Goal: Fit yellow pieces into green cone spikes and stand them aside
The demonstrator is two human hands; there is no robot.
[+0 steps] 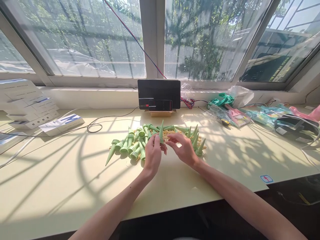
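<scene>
Pale-yellow, smooth-topped counter (170, 190) before you, its far edge along a low white wall (100, 99). Above that, wide glass windows (95, 36) in grey-white frames (153, 40), green foliage (202, 46) outside. Sun strong: barred shadows (81, 163) cross the counter's left end, leafy dapple (241, 150) its right.

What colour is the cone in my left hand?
The cone is light green; head view shows it.

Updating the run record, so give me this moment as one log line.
left hand: holds green cone, tip up; right hand: close beside cone, grip unclear; more cones: on table, both sides of hands
</scene>
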